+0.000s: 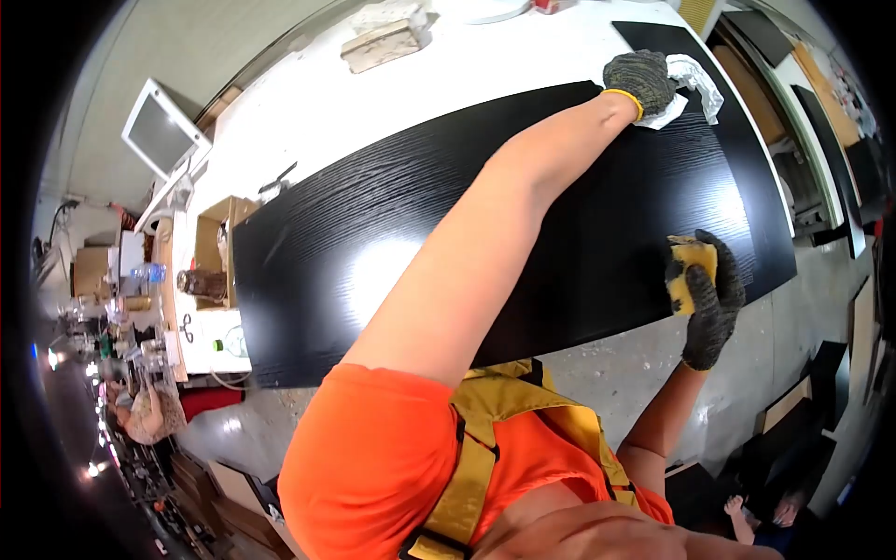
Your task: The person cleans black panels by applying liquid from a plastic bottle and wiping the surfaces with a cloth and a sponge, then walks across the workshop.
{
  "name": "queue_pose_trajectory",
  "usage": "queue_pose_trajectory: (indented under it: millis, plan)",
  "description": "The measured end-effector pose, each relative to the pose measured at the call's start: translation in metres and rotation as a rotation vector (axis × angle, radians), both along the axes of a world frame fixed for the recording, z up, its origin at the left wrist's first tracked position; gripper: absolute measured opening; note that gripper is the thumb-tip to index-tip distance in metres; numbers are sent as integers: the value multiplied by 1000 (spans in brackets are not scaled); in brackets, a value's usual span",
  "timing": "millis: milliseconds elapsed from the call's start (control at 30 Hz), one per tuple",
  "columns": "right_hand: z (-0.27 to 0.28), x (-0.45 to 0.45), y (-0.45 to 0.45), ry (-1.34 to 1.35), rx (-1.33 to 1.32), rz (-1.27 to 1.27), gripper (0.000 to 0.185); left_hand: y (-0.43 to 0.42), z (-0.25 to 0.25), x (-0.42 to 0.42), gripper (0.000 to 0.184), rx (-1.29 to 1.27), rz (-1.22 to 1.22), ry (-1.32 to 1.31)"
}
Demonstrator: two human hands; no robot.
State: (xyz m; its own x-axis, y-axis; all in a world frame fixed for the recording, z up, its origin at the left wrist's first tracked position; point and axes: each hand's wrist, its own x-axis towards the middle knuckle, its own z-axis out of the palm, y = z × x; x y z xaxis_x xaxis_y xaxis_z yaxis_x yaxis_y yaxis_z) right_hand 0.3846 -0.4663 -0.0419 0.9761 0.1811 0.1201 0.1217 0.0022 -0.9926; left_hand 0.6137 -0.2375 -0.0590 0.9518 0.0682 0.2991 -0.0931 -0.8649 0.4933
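Observation:
A long black wood-grain panel (411,201) lies across the white table (308,121). My left arm reaches over it, and my left hand (642,79), in a dark grey knitted glove with a yellow cuff, is closed on a crumpled white cloth (698,82) at the panel's far right part. Nearer to my body, at the panel's front right edge, my right hand (717,303) wears a similar glove. Its fingers grip a yellow sponge (691,271) with dark stains. Light reflects off the black surface.
Blocks (381,45) lie at the table's back. A cardboard box (213,257) with a dark jar and a green-capped bottle (231,343) stand by the panel's left end. Another person (154,411) is at the far left; a co-worker's hands (786,511) show at the lower right. Boards stand right.

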Motion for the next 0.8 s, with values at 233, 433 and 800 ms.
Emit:
queue_pose_trajectory:
  millis: [233,433,800]
  plan:
    - [11,-2,7,-17,-92,-16,45,142,-4,-143,65,44,161,-62]
    - [4,14,-4,89,3,8,41,308,11,-345,70,102,658,135]
    - [-7,113,-3,-113,-172,-334,55,455,-1,-544,69,218,1044,119]
